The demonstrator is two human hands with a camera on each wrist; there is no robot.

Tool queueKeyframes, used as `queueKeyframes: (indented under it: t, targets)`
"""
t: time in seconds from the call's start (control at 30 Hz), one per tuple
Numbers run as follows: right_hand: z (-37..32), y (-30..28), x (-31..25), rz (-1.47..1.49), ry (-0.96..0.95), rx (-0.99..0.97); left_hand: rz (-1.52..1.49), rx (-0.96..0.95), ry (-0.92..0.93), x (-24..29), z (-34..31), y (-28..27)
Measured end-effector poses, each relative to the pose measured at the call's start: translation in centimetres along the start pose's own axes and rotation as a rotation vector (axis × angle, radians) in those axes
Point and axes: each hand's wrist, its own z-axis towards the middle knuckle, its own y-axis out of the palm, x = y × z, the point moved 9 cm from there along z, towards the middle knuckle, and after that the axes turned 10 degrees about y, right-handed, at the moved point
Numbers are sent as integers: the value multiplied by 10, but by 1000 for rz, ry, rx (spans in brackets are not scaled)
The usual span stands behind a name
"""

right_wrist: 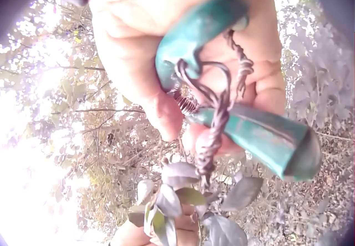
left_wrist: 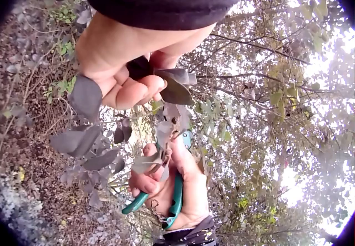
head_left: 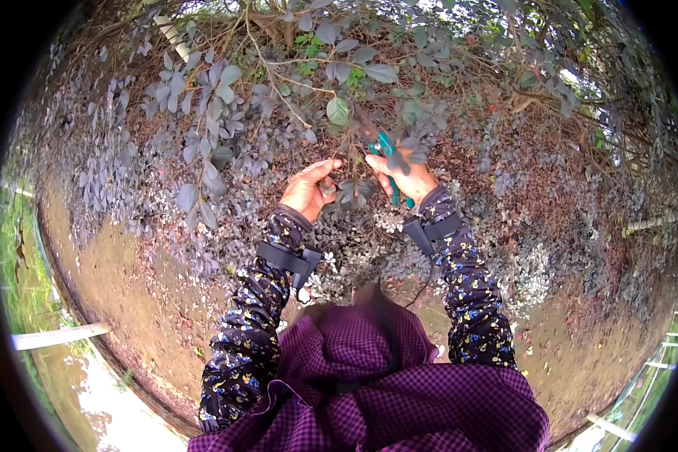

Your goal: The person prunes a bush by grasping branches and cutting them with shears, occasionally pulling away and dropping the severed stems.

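Observation:
My right hand (head_left: 413, 179) grips pruning shears (head_left: 386, 143) with teal handles. In the right wrist view the shears' handles (right_wrist: 266, 138) stand spread apart, with a coil spring between them and twisted wire (right_wrist: 213, 138) hanging at their ends. The left hand (head_left: 307, 190) is a little way to the left, its fingers curled. Seen from the left wrist, that hand (left_wrist: 133, 52) pinches a leafy sprig (left_wrist: 176, 89) between thumb and fingers. More leaves (left_wrist: 166, 129) hang between the two hands and partly cover the shears, whose blades are mostly hidden.
Purplish-leaved shrub branches (head_left: 211, 90) reach in from above, one carrying a greener leaf (head_left: 338, 111) just over the hands. Leaf litter and bare soil (head_left: 120, 279) lie below. A pale pole (head_left: 60, 336) shows at the left edge.

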Motion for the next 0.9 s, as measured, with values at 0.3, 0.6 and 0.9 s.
queueKeyframes:
  t: [0.3,0.6,0.9]
  targets:
    - [-19,22,125,10,251,-82,108,57,-154,-51,-22,-68]
    - [-103,0,296,-67,690,75,144,139,-404,-111,-84,-119]
    - [-129,-13,308,-118,735,145,143,-107,-370,-130,6,-3]
